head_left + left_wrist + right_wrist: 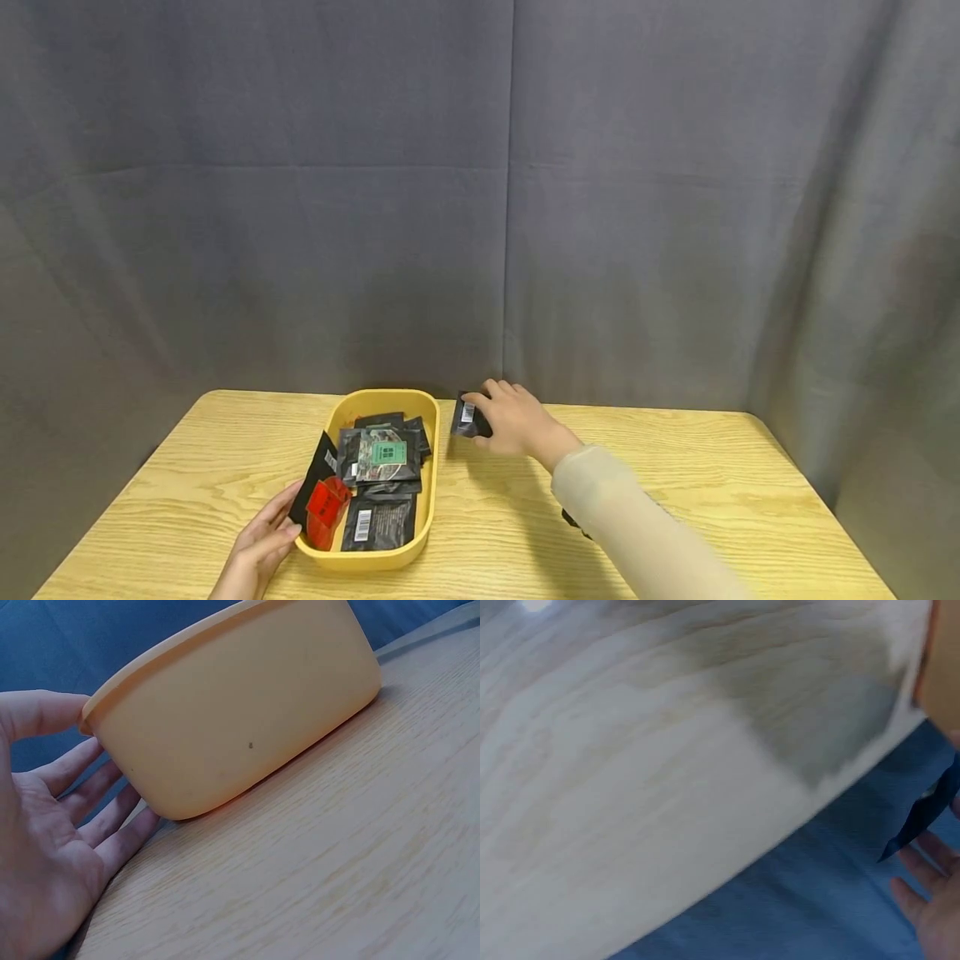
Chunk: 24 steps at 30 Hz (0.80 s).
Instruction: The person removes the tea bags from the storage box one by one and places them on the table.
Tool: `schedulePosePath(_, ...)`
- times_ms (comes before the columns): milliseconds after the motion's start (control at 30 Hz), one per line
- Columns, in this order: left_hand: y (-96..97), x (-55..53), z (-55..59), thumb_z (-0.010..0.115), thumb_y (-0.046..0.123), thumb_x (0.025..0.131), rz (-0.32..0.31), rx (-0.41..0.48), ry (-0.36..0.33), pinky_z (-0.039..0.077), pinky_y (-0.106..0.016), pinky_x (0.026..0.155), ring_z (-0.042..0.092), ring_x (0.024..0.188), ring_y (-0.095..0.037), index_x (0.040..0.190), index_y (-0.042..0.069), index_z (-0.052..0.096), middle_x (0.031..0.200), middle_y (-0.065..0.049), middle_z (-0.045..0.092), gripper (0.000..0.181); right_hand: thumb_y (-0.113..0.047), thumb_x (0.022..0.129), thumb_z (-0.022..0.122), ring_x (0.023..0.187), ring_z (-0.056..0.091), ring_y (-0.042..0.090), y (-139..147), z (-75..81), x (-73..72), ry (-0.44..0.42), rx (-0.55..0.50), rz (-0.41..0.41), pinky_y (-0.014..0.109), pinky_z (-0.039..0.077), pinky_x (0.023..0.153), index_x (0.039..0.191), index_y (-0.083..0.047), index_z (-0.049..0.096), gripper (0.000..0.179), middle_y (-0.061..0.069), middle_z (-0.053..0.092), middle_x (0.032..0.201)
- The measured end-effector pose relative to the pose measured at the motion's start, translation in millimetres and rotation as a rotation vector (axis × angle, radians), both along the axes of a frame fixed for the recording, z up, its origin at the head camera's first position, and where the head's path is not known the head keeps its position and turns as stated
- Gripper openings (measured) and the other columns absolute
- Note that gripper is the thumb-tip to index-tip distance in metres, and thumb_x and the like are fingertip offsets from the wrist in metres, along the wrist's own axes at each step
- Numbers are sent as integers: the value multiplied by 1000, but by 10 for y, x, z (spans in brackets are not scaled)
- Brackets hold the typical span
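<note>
Right hand (517, 423): thumb and fingers pinch a small flat black packet with a white barcode label (467, 419), just right of the far end of a yellow, rounded plastic tub (427, 512). Left hand (262, 542) grips tub at near-left corner, thumb at rim, fingers along outer wall. Advisable: pinch lightly, avoid crumpling; keep packet's left edge off rim. Steady tub without nudging the black packet with a red label (327, 504), leaning at left wall.
</note>
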<state>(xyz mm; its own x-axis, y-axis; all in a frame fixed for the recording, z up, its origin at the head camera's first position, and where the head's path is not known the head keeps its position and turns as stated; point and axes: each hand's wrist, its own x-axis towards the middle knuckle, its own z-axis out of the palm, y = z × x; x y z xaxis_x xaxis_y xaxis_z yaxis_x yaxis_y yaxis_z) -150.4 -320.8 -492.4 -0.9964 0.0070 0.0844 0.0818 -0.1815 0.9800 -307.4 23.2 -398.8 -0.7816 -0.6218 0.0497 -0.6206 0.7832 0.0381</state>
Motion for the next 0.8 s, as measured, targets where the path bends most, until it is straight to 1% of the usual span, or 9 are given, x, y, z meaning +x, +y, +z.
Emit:
schedulePosePath(100, -5, -7, 15, 46, -2, 98, 0, -12, 9, 48, -18, 88, 55, 112, 4, 144, 0, 38, 124, 16, 57, 47, -48, 90, 68, 120, 50, 27, 23, -98, -62, -5, -1, -24, 46, 39, 105, 145, -20, 49, 65, 7, 51, 129)
schedulePosePath(167, -12, -10, 16, 46, -2, 98, -4, -11, 14, 47, -18, 89, 55, 113, 4, 144, -1, 37, 124, 16, 58, 47, -49, 91, 68, 120, 51, 27, 38, -149, -93, -20, 0, -50, 45, 39, 105, 144, -19, 50, 64, 7, 52, 129)
schedulePosePath(233, -21, -10, 11, 47, -1, 98, -7, -2, 12, 47, -17, 89, 55, 113, 4, 141, 7, 44, 124, 16, 58, 44, -49, 90, 69, 120, 51, 28, 54, -193, -112, -38, -1, -74, 46, 40, 104, 144, -18, 51, 64, 7, 52, 129)
schedulePosePath(333, -29, -12, 0, 47, -1, 98, -12, 13, 14, 47, -17, 89, 55, 113, 4, 129, 22, 53, 124, 17, 59, 39, -49, 90, 69, 121, 52, 30, 78, -234, -128, -59, -4, -100, 47, 40, 105, 143, -16, 52, 65, 9, 53, 130)
schedulePosePath(400, -31, -16, -9, 46, -1, 98, -19, 19, 27, 47, -17, 89, 55, 114, 4, 125, 27, 55, 124, 17, 60, 40, -50, 90, 69, 123, 51, 31, 92, -265, -131, -70, 1, -115, 48, 39, 106, 143, -15, 52, 66, 10, 54, 132)
schedulePosePath(533, -32, -27, -34, 43, -5, 98, -51, 51, 83, 47, -17, 90, 55, 115, 3, 124, 30, 59, 125, 16, 60, 47, -52, 91, 67, 128, 49, 32, 111, -331, -122, -105, 30, -147, 48, 36, 109, 145, -16, 50, 67, 12, 53, 136)
schedulePosePath(600, -31, -29, -49, 42, -7, 97, -70, 69, 102, 47, -17, 90, 54, 115, 3, 125, 29, 59, 126, 15, 59, 48, -51, 92, 65, 128, 49, 33, 117, -362, -115, -124, 43, -164, 48, 36, 109, 145, -17, 50, 65, 14, 52, 138)
schedulePosePath(667, -30, -22, -58, 41, -7, 97, -76, 74, 105, 47, -17, 91, 54, 116, 4, 125, 28, 59, 126, 15, 59, 48, -49, 93, 65, 128, 49, 33, 122, -381, -110, -137, 53, -176, 48, 36, 109, 145, -17, 50, 63, 14, 51, 138)
schedulePosePath(800, -27, -12, -54, 44, -4, 98, -45, 42, 66, 47, -17, 90, 53, 115, 5, 126, 25, 55, 126, 16, 58, 42, -45, 92, 68, 125, 51, 33, 123, -393, -111, -134, 52, -174, 47, 38, 107, 143, -17, 53, 60, 14, 53, 135)
